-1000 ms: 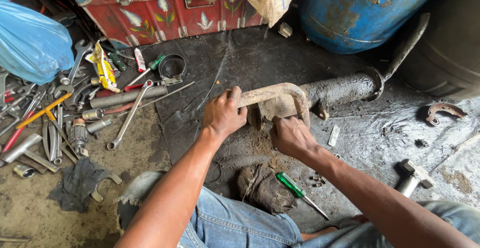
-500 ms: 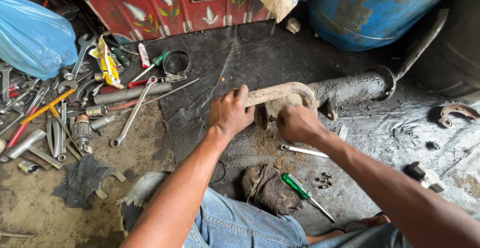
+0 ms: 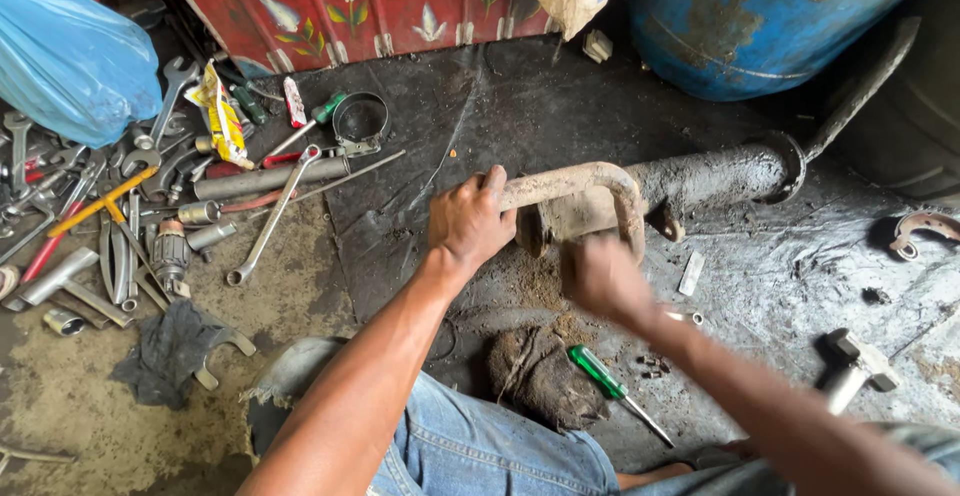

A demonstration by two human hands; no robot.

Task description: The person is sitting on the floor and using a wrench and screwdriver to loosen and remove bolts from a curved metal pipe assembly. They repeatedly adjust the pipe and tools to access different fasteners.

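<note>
Clearly the work centres on the rusty bent pipe (image 3: 575, 184), which arches over the end of a dirty grey exhaust body (image 3: 700, 178) lying on the dark floor mat (image 3: 500, 106) in front of the person's knees. The left hand (image 3: 468, 224) is clenched around the pipe's near end, thumb and fingers wrapped over it, steadying it. The right hand (image 3: 600, 278) sits just below the pipe's far leg, but it is blurred with motion, so I cannot tell whether its grip is closed on anything.

To do this well, I judge the left hand should keep the pipe from twisting while the right hand works, with the wrist in line with the forearm. Any blows or tugs should be short and controlled, since the left fingers lie close to the joint. A green-handled screwdriver (image 3: 600, 374) lies near the right hand, beside a crumpled brown rag (image 3: 535, 376), within easy reach. Spanners (image 3: 270, 218) and other loose tools lie well apart on the left.
</note>
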